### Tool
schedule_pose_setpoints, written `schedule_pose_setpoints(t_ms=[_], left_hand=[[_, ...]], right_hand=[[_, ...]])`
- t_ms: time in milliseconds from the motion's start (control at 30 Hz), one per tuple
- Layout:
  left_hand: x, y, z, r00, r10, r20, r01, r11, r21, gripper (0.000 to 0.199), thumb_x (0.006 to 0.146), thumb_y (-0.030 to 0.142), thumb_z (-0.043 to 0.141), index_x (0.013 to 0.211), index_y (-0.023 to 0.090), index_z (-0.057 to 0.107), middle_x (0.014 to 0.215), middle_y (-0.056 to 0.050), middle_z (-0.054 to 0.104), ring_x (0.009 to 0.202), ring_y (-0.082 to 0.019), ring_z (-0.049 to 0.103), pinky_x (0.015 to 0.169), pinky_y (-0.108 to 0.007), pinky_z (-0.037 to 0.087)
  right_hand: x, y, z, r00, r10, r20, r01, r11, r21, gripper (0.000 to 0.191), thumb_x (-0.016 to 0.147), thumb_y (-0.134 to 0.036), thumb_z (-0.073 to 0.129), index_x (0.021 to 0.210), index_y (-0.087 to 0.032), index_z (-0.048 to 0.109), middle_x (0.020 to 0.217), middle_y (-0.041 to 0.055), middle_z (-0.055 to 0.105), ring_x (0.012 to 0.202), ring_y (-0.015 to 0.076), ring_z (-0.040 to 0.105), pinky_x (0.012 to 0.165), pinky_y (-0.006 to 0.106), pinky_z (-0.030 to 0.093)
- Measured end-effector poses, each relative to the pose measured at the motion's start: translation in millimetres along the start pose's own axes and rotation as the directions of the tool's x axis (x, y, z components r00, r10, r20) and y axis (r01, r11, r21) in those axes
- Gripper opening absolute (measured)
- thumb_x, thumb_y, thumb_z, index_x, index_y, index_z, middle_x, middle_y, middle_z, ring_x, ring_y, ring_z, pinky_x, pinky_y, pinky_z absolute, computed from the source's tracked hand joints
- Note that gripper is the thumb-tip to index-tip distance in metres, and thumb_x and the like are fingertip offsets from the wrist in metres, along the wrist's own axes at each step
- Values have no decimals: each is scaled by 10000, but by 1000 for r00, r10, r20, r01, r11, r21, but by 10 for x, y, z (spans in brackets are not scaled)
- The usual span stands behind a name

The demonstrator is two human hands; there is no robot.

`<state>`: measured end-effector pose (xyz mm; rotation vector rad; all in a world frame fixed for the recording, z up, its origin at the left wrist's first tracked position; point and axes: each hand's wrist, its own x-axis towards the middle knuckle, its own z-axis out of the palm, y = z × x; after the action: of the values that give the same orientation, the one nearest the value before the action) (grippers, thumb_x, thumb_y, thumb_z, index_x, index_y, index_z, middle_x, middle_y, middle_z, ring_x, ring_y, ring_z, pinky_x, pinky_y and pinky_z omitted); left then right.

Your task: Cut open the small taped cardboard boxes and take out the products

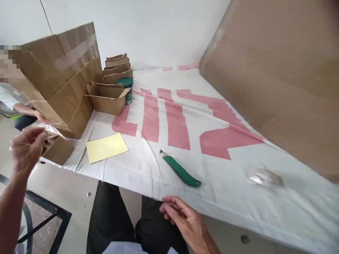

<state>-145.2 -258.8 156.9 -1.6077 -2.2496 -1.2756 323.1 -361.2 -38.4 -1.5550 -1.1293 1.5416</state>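
My left hand (26, 150) is raised at the left, just in front of a small open cardboard box (59, 150) on the table's edge. Its fingertips are pinched together, and whatever they may hold is too small or blurred to make out. My right hand (186, 224) hovers over my lap by the table's front edge, its fingers loosely bent and slightly apart, with nothing visible in them. Nearest to it lies a green utility knife (181, 171), its tip pointing away to the left. A yellow paper slip (106, 148) rests flat between the knife and the small box.
Large taped cartons (71, 77) are stacked at the left. Open small boxes (108, 104) stand in a row beside a green can (128, 90). A big brown board or carton (278, 77) leans at right, near a clear-wrapped item (265, 177). Another person's hand (41, 118) shows behind the cartons.
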Motion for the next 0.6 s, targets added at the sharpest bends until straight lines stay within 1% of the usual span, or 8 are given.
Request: schedule_pose_setpoints(t_ms=[67, 133, 200, 267, 333, 400, 500, 600], left_hand=[[-275, 44, 209, 960, 187, 207, -184, 982, -33, 300, 924, 460, 718, 1032, 193, 798, 1017, -60, 800, 920, -241, 724, 887, -351, 582], [-457, 49, 517, 852, 287, 438, -320, 947, 2, 419, 930, 543, 698, 1156, 199, 778, 1231, -121, 792, 1155, -316, 735, 1064, -413, 563], [-575, 8, 849, 750, 230, 620, -392, 910, 137, 580, 928, 574, 693, 1355, 182, 698, 1515, -193, 667, 1404, -381, 632, 1203, -488, 488], [-689, -61, 1115, 701, 140, 699, -420, 874, 246, 622, 959, 556, 657, 1438, 159, 626, 1644, -251, 535, 1528, -422, 516, 1216, -572, 467], [-844, -127, 1262, 687, 107, 719, -430, 857, 283, 571, 997, 532, 608, 1424, 153, 615, 1661, -282, 500, 1564, -444, 464, 1182, -640, 476], [-1053, -165, 1298, 684, 111, 721, -441, 850, 288, 538, 1027, 512, 564, 1419, 147, 607, 1666, -300, 483, 1580, -453, 433, 1173, -684, 459], [-1415, -155, 1255, 717, 148, 681, -458, 836, 301, 544, 1060, 497, 503, 1472, 149, 575, 1682, -298, 459, 1597, -451, 405, 1183, -695, 432], [-1746, -84, 1236, 747, 243, 618, -487, 834, 261, 533, 1066, 519, 487, 1464, 182, 602, 1633, -275, 522, 1532, -447, 496, 1150, -652, 462]], right_hand=[[-25, -51, 18, 999, -45, 7, 45, 998, -35, 588, 771, -784, 737, 940, -221, 733, 821, 93, 791, 689, 222, 715, 688, 337, 635], [-51, -82, 32, 996, -92, 16, 93, 994, -58, 567, 815, -774, 706, 949, -224, 725, 836, 88, 790, 700, 212, 709, 711, 333, 633], [-72, -92, 44, 991, -131, 8, 131, 989, -62, 568, 834, -775, 688, 958, -222, 721, 852, 90, 790, 710, 210, 710, 722, 332, 632], [-86, -84, 52, 988, -155, -5, 154, 987, -53, 573, 851, -777, 674, 968, -218, 723, 879, 100, 795, 735, 216, 721, 736, 335, 635], [-92, -68, 62, 985, -174, -10, 173, 984, -42, 569, 874, -769, 661, 976, -214, 729, 905, 107, 799, 764, 220, 733, 756, 336, 636], [-89, -54, 88, 982, -190, -6, 190, 981, -37, 551, 895, -748, 658, 975, -209, 736, 910, 107, 797, 772, 219, 734, 761, 335, 633], [-62, -44, 181, 979, -203, 16, 204, 979, -24, 509, 924, -699, 663, 988, -202, 751, 912, 102, 790, 770, 215, 729, 759, 337, 625], [-1, -36, 317, 976, -212, 52, 211, 977, 19, 485, 943, -649, 669, 1072, -193, 770, 976, 109, 799, 795, 219, 737, 752, 348, 627]])
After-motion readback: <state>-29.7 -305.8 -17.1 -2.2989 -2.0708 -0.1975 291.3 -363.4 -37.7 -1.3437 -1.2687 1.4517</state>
